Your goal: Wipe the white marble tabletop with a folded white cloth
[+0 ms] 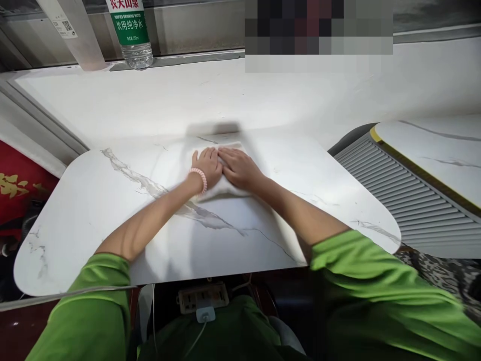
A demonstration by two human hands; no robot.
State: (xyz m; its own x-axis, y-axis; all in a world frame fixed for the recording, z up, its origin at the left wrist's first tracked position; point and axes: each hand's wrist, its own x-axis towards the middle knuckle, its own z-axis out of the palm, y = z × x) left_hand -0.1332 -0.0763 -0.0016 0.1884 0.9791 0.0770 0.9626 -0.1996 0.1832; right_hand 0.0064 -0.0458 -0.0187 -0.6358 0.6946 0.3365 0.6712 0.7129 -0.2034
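Observation:
A folded white cloth [225, 186] lies near the far middle of a white marble-patterned table [112, 210]. Both my hands press flat on top of it, side by side. My left hand [206, 164], with a pink bead bracelet at the wrist, covers the cloth's left part, fingers stretched forward. My right hand [237, 166] lies on the right part, fingers extended and touching the left hand. Most of the cloth is hidden beneath them. My sleeves are green.
A water bottle with a green label [132, 35] stands on the window ledge at the far left. A second marble table [432, 150] and a ribbed grey panel [406, 195] are at the right. A power strip with a plugged charger [203, 301] sits below the table's near edge.

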